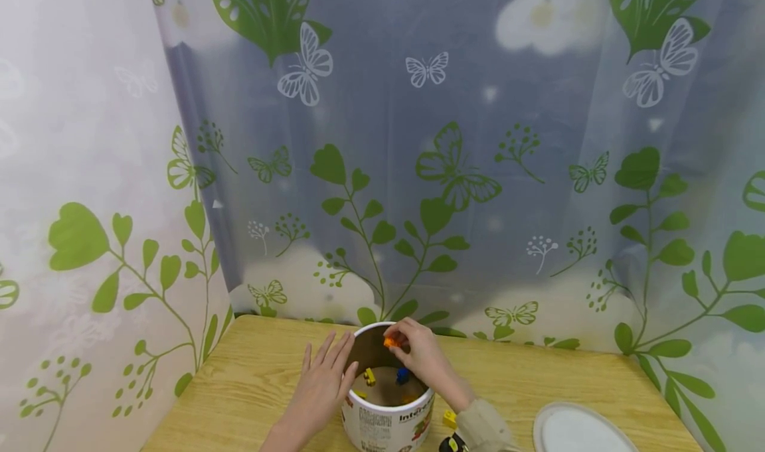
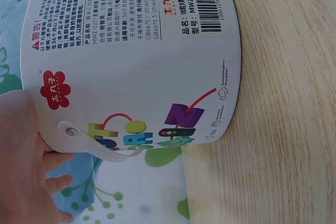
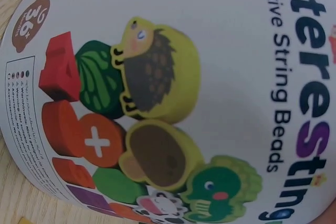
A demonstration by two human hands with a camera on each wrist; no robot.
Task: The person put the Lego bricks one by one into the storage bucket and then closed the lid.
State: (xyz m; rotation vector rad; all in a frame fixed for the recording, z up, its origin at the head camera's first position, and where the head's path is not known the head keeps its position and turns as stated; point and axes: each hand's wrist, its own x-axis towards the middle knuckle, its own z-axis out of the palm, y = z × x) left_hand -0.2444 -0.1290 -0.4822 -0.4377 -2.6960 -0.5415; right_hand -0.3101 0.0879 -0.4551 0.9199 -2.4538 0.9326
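Note:
A white round bucket with printed labels stands on the wooden table, its top uncovered. Over its right rim my right hand pinches a small orange bead between thumb and fingers. My left hand rests against the left rim with its fingers straight. Inside the bucket lie a yellow bead and a blue bead, with other pieces partly hidden by the wall. In the left wrist view the left hand touches the bucket beside its white handle. The right wrist view shows only the bucket's printed side.
A white round lid lies on the table at the right. Near the right forearm are a yellow piece and a black piece, partly covered by the sleeve. A patterned curtain hangs behind the table.

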